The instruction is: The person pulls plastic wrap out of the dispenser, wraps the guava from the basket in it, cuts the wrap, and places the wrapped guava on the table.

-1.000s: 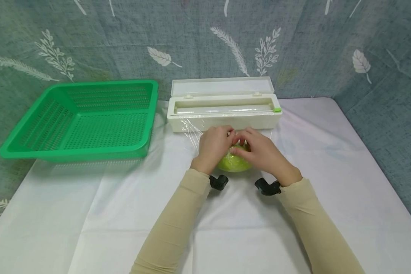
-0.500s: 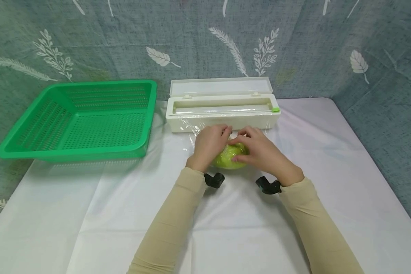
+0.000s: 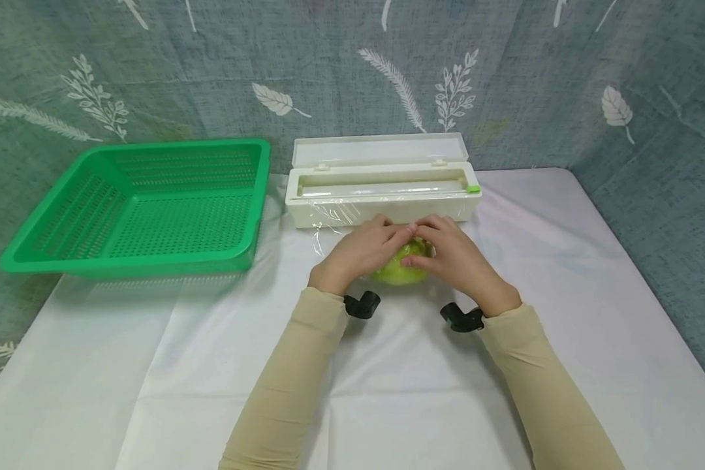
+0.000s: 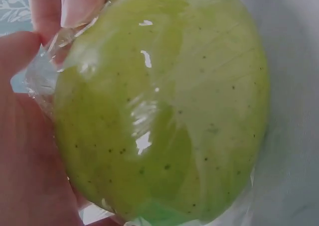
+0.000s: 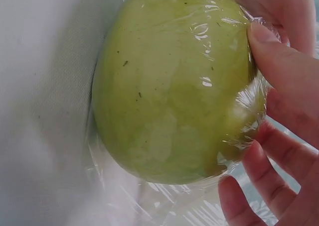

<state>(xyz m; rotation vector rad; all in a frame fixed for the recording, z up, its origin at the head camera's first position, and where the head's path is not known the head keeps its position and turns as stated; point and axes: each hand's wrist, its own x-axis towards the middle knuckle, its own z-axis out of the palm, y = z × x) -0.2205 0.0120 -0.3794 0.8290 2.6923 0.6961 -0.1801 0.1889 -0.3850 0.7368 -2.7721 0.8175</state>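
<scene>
A round yellow-green speckled fruit (image 3: 396,273) in clear plastic wrap sits on the cloth, in front of the wrap box. My left hand (image 3: 361,251) lies over its left and upper side, fingers reaching across the top. Bunched wrap (image 4: 40,79) lies by its thumb in the left wrist view. From the right, my right hand (image 3: 455,258) holds the fruit, thumb on the near face and curled fingers (image 5: 271,178) at the far side. Both hands' fingertips meet over the top. Film looks tight and shiny on the fruit (image 5: 164,96) in the right wrist view.
Behind the hands stands a cream wrap dispenser box (image 3: 382,210), its lid raised, a film roll (image 3: 382,188) inside. A green slotted basket (image 3: 141,264) stands at the left. White cloth (image 3: 229,365) covers the table; a patterned curtain (image 3: 329,65) hangs behind.
My left hand has shifted slightly left and stretched its fingers flatter over the fruit's top, meeting the right fingertips. The right hand has stayed close to the fruit. Box and basket have not moved.
</scene>
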